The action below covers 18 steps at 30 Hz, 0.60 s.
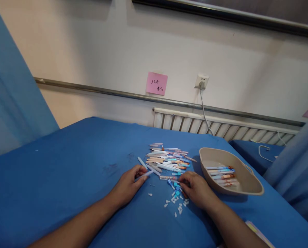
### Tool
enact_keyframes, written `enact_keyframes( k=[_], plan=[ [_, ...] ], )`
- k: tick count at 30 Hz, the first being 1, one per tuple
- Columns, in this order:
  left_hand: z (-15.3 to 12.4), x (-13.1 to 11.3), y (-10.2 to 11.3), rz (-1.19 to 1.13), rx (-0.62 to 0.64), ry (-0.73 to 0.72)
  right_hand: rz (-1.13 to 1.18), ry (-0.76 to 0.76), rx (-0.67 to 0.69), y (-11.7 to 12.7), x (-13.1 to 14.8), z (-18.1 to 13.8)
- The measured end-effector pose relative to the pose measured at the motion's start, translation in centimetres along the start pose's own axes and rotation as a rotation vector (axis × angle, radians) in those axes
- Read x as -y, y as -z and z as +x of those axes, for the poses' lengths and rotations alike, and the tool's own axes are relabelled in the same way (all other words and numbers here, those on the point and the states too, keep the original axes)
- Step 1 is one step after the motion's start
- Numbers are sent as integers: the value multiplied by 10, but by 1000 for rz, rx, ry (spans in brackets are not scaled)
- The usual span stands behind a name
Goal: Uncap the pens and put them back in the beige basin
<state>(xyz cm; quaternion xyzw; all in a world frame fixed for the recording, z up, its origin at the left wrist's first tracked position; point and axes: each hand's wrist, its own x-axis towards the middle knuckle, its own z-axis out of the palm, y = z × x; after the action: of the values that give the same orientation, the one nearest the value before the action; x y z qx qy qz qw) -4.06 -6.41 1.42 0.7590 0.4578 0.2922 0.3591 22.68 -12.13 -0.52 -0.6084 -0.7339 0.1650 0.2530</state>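
Note:
A pile of several pens and pen parts (166,159), white, blue and orange, lies on the blue table cloth (66,179). My left hand (129,184) rests beside the pile, its fingers pinched on a pale pen barrel (144,175). My right hand (196,187) lies on the cloth just right of it, fingers curled over small blue pieces (176,187); what it grips is hidden. Small white caps (178,206) are scattered between the hands. A beige tray (246,186) to the right holds several assembled pens (222,174).
A white radiator (221,125) runs along the wall behind the table, with a socket and cable (201,82) and a pink note (156,83) above. Blue fabric hangs at the left (11,86) and right (295,165). A second blue surface (254,151) lies behind the tray.

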Motion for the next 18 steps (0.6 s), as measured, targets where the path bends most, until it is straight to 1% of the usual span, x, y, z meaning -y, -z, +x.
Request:
enact_keyframes(
  k=[3,9,12,16,18],
  plan=[
    [-1,-2,0,-9,21,-2,2,36,16,2,4,-2],
    [-1,-1,1,28,28,6,-9,39,53,6,5,-3],
    [0,0,1,-4,32,29,-3,30,61,6,5,-3],
    [2,3,0,-60,5,51,-20,17,78,7,8,-3],
    [3,6,-1,-63,-31,63,-45,0,46,8,9,-2]
  ],
)
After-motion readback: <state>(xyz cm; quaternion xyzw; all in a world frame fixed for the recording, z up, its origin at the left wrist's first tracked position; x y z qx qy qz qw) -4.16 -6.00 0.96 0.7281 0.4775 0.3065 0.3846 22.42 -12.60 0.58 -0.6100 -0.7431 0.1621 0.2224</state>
